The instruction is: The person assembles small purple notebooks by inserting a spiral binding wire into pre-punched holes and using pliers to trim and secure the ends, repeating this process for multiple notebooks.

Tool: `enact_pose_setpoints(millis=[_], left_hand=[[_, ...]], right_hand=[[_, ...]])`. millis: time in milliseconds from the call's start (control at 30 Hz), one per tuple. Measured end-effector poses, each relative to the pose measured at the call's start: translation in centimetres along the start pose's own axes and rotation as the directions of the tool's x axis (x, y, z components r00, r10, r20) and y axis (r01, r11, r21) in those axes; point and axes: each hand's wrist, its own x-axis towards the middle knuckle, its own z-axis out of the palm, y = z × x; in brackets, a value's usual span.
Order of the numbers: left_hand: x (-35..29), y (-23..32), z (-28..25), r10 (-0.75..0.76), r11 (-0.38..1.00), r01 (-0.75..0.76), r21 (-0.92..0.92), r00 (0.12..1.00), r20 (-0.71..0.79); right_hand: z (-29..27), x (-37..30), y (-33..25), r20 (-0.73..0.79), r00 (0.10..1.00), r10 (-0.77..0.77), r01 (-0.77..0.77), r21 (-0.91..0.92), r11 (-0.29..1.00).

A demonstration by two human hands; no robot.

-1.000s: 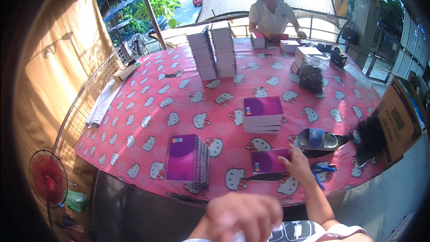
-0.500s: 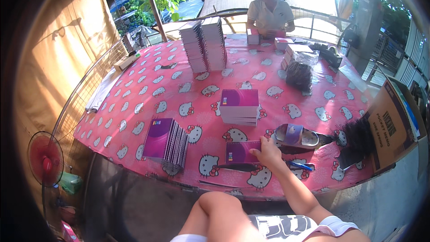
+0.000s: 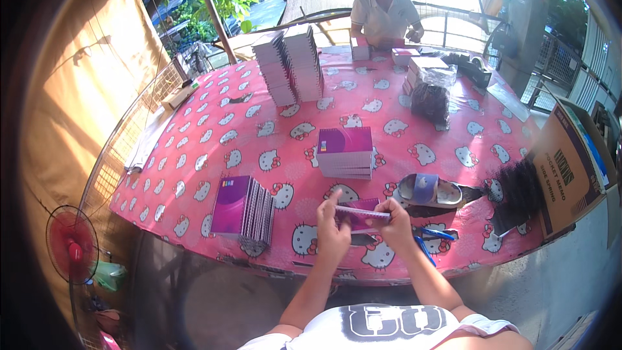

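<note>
My left hand (image 3: 334,230) and my right hand (image 3: 395,223) hold a small purple notebook (image 3: 366,213) between them above the near edge of the table. Its pale edge faces me, and purple shows on both sides of that edge; whether a second notebook lies underneath I cannot tell. The right fingers are closed on its right end. At the left end my thumb presses it while the index finger points up. Just beyond stands a stack of purple notebooks (image 3: 345,152) with no coils showing. To the left is a stack of spiral-bound ones (image 3: 243,214).
A slide sandal (image 3: 431,190) and a blue-handled tool (image 3: 435,238) lie right of my hands. Black spiral coils (image 3: 515,191) sit by a carton (image 3: 570,172). Tall notebook stacks (image 3: 285,68) and a black bundle in plastic (image 3: 431,104) stand farther back. Opposite is another person (image 3: 383,16).
My left hand has come in from below and joined the right on the notebook. The notebook is now lifted and tilted. The blue-handled tool now shows two spread handles.
</note>
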Motion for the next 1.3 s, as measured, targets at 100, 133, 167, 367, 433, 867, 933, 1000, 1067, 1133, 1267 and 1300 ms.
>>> enact_pose_setpoints(millis=[100, 133, 167, 367, 433, 867, 933, 1000, 1067, 1133, 1267, 1300], left_hand=[[-0.3, -2.0, 0.2, 0.199, 0.969, -0.183, 0.164, 0.976, -0.084], [-0.7, -2.7, -0.1, 0.241, 0.955, -0.217, 0.203, 0.965, -0.099], [-0.9, -5.0, -0.1, 0.081, 0.988, -0.078, 0.135, 0.997, -0.017], [0.5, -0.1, -0.3, 0.251, 0.834, -0.256, 0.490, 0.965, 0.077], [1.3, 0.0, 0.3, 0.336, 0.815, -0.387, 0.431, 0.922, 0.194], [3.2, -1.8, 0.9, 0.365, 0.885, -0.410, 0.222, 0.905, 0.217], [3.0, -2.1, 0.3, 0.283, 0.916, -0.333, 0.224, 0.932, 0.228], [3.0, -2.3, -0.2, 0.225, 0.940, -0.269, 0.209, 0.951, 0.213], [3.1, -2.7, -0.6, 0.189, 0.959, -0.221, 0.176, 0.965, 0.181], [3.0, -2.7, -0.8, 0.224, 0.931, -0.264, 0.252, 0.959, 0.176], [3.1, -2.5, -0.3, 0.260, 0.917, -0.299, 0.263, 0.950, 0.175], [3.1, -2.5, -0.6, 0.261, 0.915, -0.301, 0.270, 0.950, 0.172]], right_hand=[[2.1, -0.3, 0.9, -0.028, 0.999, 0.016, -0.013, 0.099, 0.995], [2.5, -0.3, 1.1, -0.034, 0.999, 0.042, -0.041, 0.031, 0.999], [2.8, -0.3, 1.5, -0.041, 0.997, 0.068, -0.070, -0.036, 0.997], [2.0, 0.0, 4.6, -0.103, 0.995, -0.017, -0.010, -0.264, 0.964], [1.8, -0.5, 1.8, -0.012, 0.999, -0.036, 0.029, -0.357, 0.934], [-27.8, 2.1, 0.8, -0.420, 0.836, -0.354, -0.393, -0.907, 0.149], [-28.2, 2.9, 1.9, -0.444, 0.871, -0.208, -0.425, -0.895, 0.133], [-28.6, 3.7, 2.3, -0.445, 0.883, -0.147, -0.432, -0.895, 0.112], [-28.5, 4.2, 1.1, -0.435, 0.885, -0.167, -0.424, -0.900, 0.096], [-27.9, 4.4, -0.3, -0.431, 0.888, -0.157, -0.434, -0.901, 0.022], [-25.5, 4.8, -0.3, -0.472, 0.851, -0.229, -0.498, -0.865, -0.069], [-22.4, 4.6, -1.2, -0.461, 0.852, -0.248, -0.470, -0.882, 0.025]])
